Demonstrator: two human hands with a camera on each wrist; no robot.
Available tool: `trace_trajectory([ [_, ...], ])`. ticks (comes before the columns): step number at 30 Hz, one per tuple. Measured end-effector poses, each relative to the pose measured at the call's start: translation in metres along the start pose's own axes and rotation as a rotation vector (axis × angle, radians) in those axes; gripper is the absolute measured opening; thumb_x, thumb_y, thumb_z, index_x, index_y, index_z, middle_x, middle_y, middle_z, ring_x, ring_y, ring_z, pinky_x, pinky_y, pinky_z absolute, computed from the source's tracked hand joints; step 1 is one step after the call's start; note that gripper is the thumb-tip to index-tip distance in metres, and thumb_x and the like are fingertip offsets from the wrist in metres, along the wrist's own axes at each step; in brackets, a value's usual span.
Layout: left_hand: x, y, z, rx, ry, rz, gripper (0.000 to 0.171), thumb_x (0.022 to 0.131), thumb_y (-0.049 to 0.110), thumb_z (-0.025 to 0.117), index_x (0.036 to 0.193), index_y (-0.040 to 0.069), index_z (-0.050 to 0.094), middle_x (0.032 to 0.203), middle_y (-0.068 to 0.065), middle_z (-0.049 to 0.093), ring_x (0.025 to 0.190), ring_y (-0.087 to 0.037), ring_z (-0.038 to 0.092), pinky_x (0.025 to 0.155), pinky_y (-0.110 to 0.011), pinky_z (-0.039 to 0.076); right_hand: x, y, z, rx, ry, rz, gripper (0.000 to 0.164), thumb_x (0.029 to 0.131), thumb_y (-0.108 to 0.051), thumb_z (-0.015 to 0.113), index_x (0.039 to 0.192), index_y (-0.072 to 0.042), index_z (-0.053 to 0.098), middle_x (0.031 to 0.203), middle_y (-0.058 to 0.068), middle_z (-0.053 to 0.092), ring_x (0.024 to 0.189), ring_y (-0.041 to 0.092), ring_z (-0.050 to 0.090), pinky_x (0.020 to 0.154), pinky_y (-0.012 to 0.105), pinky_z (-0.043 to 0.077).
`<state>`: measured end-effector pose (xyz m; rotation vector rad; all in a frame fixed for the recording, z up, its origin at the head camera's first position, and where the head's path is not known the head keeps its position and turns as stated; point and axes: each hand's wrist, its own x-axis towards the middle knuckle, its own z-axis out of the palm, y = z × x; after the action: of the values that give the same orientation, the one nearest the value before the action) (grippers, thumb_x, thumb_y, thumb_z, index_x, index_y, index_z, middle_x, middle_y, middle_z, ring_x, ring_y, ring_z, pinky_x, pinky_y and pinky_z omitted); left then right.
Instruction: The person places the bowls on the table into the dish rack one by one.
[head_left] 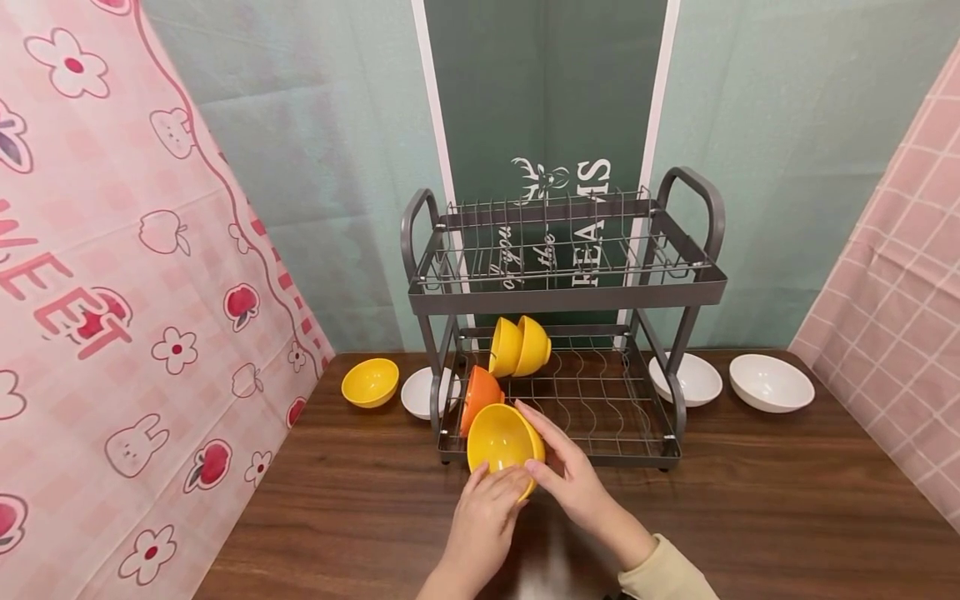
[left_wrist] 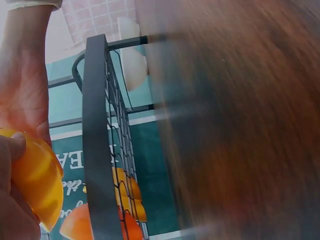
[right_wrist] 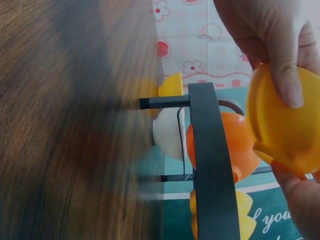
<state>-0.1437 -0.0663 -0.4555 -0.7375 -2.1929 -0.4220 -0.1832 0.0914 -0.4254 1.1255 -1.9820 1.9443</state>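
A yellow bowl (head_left: 501, 437) is tilted in front of the rack, its hollow facing up and toward me. My left hand (head_left: 486, 515) grips its near rim, with the thumb pressed on the outside in the right wrist view. On the other side, my right hand (head_left: 573, 479) holds the bowl, thumb at the near right rim and fingers extended along its far right side. A second yellow edge lies along the bowl's right side. Just behind it an orange bowl (head_left: 480, 396) leans in the lower tier, and two yellow bowls (head_left: 519, 346) stand on edge farther back.
The two-tier dark dish rack (head_left: 566, 296) stands on the wooden table (head_left: 345, 500), against green cloth. Left of it are a yellow bowl (head_left: 371, 382) and a white bowl (head_left: 420, 392). White bowls (head_left: 693, 379) sit at the right, one partly behind the rack's leg.
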Motion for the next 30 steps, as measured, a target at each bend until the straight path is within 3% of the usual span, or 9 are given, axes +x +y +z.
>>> trace_trajectory([
  [3,-0.002,-0.003,0.003,0.004,-0.008,0.007,0.025,0.078,0.019,0.066,0.103,0.016,0.07,0.106,0.008,0.07,0.101,-0.007,0.063,0.092,-0.038,0.044,-0.001,0.001,-0.001,-0.028,-0.006,0.032,0.06,0.085,0.011,0.051,0.141,0.003,0.031,0.15,0.005,0.031,0.136,0.002,0.031,0.104,0.017,0.037],
  [9,-0.004,-0.008,0.008,-0.011,-0.03,0.002,0.026,0.076,0.018,0.07,0.102,0.017,0.071,0.106,0.008,0.07,0.102,-0.008,0.064,0.094,-0.038,0.044,-0.003,0.002,-0.007,-0.16,-0.049,0.092,0.067,0.085,0.0,0.06,0.144,-0.004,0.029,0.151,0.015,0.027,0.132,-0.006,0.031,0.095,0.022,0.047],
  [14,-0.004,-0.01,0.012,-0.031,-0.035,0.005,0.025,0.076,0.018,0.071,0.1,0.018,0.071,0.106,0.008,0.07,0.103,-0.007,0.063,0.094,-0.038,0.045,-0.004,0.001,-0.01,-0.195,-0.069,0.133,0.072,0.084,-0.007,0.065,0.145,-0.015,0.028,0.151,0.014,0.027,0.131,-0.009,0.03,0.091,0.023,0.049],
  [22,-0.004,-0.014,0.015,-0.018,-0.061,0.022,0.024,0.076,0.02,0.07,0.101,0.019,0.071,0.107,0.01,0.069,0.103,-0.004,0.063,0.096,-0.036,0.044,-0.004,0.0,-0.013,-0.206,-0.048,0.198,0.073,0.082,-0.013,0.068,0.145,-0.01,0.031,0.152,0.011,0.028,0.13,-0.012,0.029,0.091,0.018,0.047],
  [30,-0.002,-0.016,0.017,0.007,-0.109,0.011,0.026,0.078,0.022,0.07,0.104,0.019,0.07,0.107,0.009,0.07,0.104,-0.005,0.063,0.098,-0.037,0.044,-0.002,0.001,-0.014,-0.216,-0.006,0.23,0.073,0.08,-0.016,0.071,0.143,-0.013,0.034,0.15,0.011,0.032,0.127,-0.009,0.035,0.089,0.032,0.052],
])
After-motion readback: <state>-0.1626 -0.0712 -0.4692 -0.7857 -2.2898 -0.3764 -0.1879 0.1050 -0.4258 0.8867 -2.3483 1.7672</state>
